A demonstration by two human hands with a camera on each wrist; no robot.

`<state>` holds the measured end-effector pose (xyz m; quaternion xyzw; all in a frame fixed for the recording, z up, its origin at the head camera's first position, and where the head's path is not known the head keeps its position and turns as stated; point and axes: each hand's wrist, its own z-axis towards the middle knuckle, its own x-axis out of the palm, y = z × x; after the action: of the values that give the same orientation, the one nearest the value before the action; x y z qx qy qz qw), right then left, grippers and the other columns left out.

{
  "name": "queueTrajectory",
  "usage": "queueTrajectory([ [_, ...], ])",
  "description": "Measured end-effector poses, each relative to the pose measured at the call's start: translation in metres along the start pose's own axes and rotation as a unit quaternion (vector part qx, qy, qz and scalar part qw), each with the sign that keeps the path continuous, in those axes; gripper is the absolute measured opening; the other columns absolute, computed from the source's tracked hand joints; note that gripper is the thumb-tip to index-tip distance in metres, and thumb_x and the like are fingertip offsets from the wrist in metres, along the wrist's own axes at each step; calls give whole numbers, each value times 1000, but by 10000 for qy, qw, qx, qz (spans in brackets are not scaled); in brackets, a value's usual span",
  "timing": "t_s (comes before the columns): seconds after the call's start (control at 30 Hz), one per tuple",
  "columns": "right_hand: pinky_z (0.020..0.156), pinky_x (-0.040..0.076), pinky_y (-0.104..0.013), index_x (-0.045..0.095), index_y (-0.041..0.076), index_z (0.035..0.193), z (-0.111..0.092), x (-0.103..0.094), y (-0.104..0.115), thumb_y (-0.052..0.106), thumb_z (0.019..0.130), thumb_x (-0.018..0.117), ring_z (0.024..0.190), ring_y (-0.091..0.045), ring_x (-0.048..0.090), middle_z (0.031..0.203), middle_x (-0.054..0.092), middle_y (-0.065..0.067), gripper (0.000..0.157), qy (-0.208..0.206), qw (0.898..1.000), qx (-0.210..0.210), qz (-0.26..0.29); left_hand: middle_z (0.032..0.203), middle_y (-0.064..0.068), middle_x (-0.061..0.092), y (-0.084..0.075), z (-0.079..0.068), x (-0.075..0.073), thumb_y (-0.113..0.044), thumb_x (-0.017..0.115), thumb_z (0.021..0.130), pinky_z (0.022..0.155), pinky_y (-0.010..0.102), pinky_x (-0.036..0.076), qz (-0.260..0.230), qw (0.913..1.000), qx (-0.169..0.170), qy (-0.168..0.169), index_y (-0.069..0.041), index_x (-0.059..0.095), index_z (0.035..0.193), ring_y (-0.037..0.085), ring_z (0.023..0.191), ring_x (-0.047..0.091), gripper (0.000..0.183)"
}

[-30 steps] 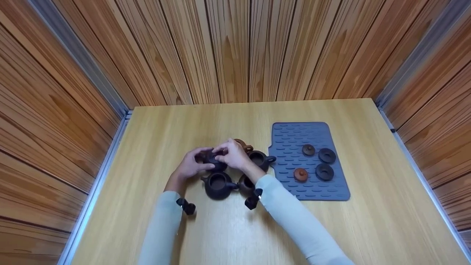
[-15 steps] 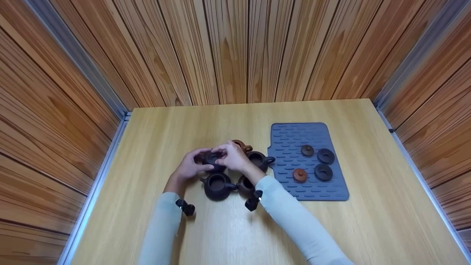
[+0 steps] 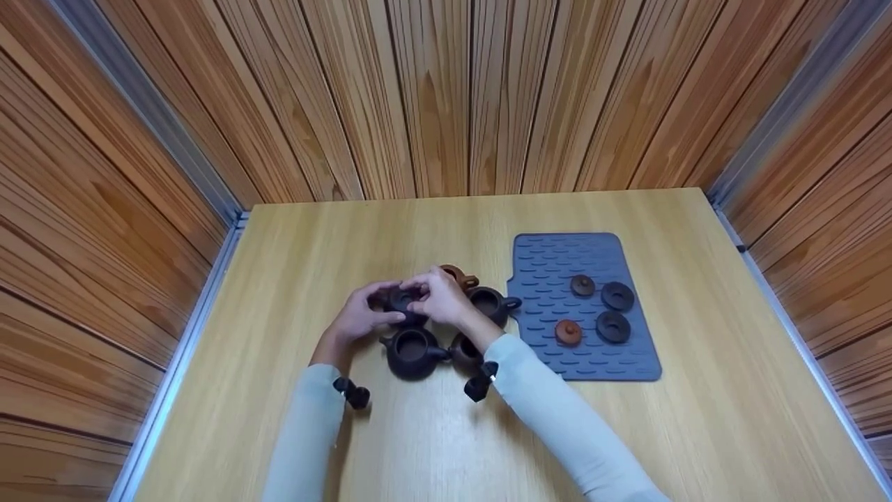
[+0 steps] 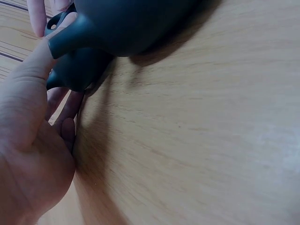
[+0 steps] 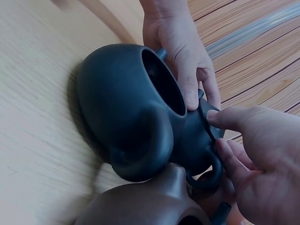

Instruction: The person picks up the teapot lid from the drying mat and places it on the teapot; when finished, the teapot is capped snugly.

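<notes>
A dark teapot [image 3: 405,317] stands between both hands at the left of a cluster of teapots. My left hand [image 3: 360,312] holds its body from the left, thumb at the near side and fingers round the far side. At its mouth lies a dark lid [image 5: 207,123], which my right hand [image 3: 442,296] pinches at the edge between thumb and fingers. The right wrist view shows the lid at the teapot's opening, partly hidden by the fingers. Just nearer the person is a lidless dark teapot [image 3: 411,353], its spout close to my left thumb in the left wrist view.
A brown teapot [image 3: 465,353] sits partly under the right forearm. Behind the right hand are an orange-brown teapot [image 3: 454,273] and another dark open teapot [image 3: 490,305]. On the right, a grey mat [image 3: 547,258] bears several lids, one of them a reddish lid [image 3: 568,332].
Hardly anything differs. Both hands stay at the same teapot, with the right fingers still at its lid; the head view has shifted very slightly.
</notes>
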<state>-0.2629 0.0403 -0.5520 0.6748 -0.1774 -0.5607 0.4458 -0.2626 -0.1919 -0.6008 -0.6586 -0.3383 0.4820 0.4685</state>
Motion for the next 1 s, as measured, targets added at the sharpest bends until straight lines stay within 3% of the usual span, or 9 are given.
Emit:
queueTrajectory([
  [0.13,104,63,-43,84,9,129,-1,-1,1,4,92,88,123,-37,75,130,67,-23,38,20,9999,53,124,158,13,70,1,-1,0,-24,96,92,136,56,34,38,10000,18,1,-14,70,152,37,154,57,66],
  [0.27,108,61,-46,84,9,128,-3,-4,5,6,92,88,124,-37,75,129,68,-22,36,14,9998,1,185,161,19,66,-1,-3,2,-14,92,95,140,61,28,-101,9999,-6,39,-10,67,154,42,159,52,65],
  [0.47,109,62,-49,84,8,126,-6,-10,10,8,93,89,122,-38,76,129,70,-21,34,-48,9996,-88,269,156,21,69,-1,0,3,-10,92,94,137,60,32,75,9998,187,-55,-5,68,153,41,154,58,64],
  [0.73,104,64,-41,83,8,128,-11,-17,9,9,95,87,122,-36,77,130,70,-19,33,36,9993,-155,351,161,22,65,-1,-1,2,-5,89,95,141,59,26,-23,10000,-5,-95,-4,65,156,43,159,52,65],
  [1.0,105,67,-42,78,-3,132,-21,-30,-2,1,98,83,127,-47,75,136,67,-30,35,177,9956,-258,878,161,23,64,-1,-1,3,-9,91,95,140,60,28,-102,9999,18,-70,-6,67,154,43,159,51,64],
])
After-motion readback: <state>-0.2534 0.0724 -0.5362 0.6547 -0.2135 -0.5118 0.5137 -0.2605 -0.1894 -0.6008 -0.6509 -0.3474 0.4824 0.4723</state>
